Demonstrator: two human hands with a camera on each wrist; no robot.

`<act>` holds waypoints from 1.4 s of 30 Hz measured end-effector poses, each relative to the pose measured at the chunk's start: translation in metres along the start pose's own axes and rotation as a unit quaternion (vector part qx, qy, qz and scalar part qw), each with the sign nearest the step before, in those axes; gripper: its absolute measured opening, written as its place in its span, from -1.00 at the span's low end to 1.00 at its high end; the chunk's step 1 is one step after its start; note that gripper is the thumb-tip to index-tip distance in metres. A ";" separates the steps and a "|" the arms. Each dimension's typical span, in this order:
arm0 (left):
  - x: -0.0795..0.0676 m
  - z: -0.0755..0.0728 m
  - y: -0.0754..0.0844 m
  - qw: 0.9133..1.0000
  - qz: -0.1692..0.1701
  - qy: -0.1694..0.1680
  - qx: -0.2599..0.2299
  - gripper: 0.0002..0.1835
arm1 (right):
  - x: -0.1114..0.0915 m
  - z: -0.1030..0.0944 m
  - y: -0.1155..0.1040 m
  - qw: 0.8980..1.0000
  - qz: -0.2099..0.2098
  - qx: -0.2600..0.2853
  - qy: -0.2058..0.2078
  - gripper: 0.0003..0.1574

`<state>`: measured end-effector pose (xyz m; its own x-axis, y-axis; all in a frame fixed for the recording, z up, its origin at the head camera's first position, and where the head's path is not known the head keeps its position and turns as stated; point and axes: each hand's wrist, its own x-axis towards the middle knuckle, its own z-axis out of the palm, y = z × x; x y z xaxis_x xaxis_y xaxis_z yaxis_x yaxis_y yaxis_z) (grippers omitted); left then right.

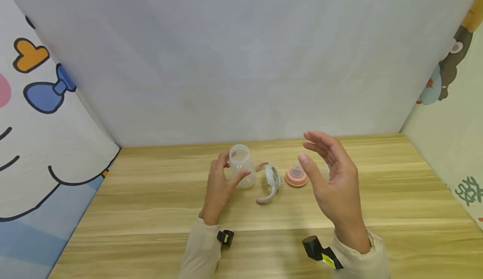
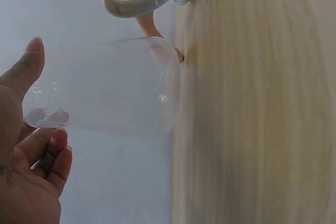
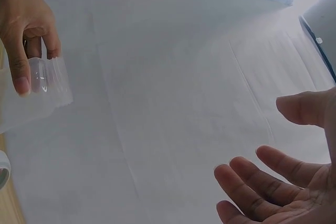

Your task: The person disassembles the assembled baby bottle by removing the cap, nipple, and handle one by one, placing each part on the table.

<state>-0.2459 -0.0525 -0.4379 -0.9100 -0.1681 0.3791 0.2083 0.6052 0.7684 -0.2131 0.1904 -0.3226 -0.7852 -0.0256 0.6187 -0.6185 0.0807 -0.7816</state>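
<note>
A clear, wide-necked baby bottle (image 1: 242, 165), lidless, stands on the table, its mouth facing up. My left hand (image 1: 219, 184) holds it from the left, thumb on the near side and fingers on the far side. In the left wrist view the fingertips show around the top end of the bottle (image 2: 110, 87). Held up to the right of everything, my right hand (image 1: 337, 182) has fingers and thumb spread apart with nothing between them. Between the hands are a grey collar with two curved handles (image 1: 272, 176), tipped on its side, and a round pink cap (image 1: 296, 176).
The wood-grain table (image 1: 151, 212) runs back to a pale cloth wall (image 1: 241, 61). Printed cartoon cloths hang on the left side (image 1: 45, 144) and the right side (image 1: 445, 136). Each wrist carries a small black camera mount.
</note>
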 end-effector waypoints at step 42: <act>-0.003 0.000 0.003 0.999 -0.007 -0.035 0.021 -0.18 | -0.003 -0.003 0.010 0.988 0.084 -0.125 -0.027 -0.50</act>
<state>-0.2426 -0.0505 -0.4363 -0.9357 -0.1230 0.3306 0.1814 0.6360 0.7501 -0.2164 0.1941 -0.3321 -0.8811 -0.0432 0.4710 -0.4572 0.3327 -0.8248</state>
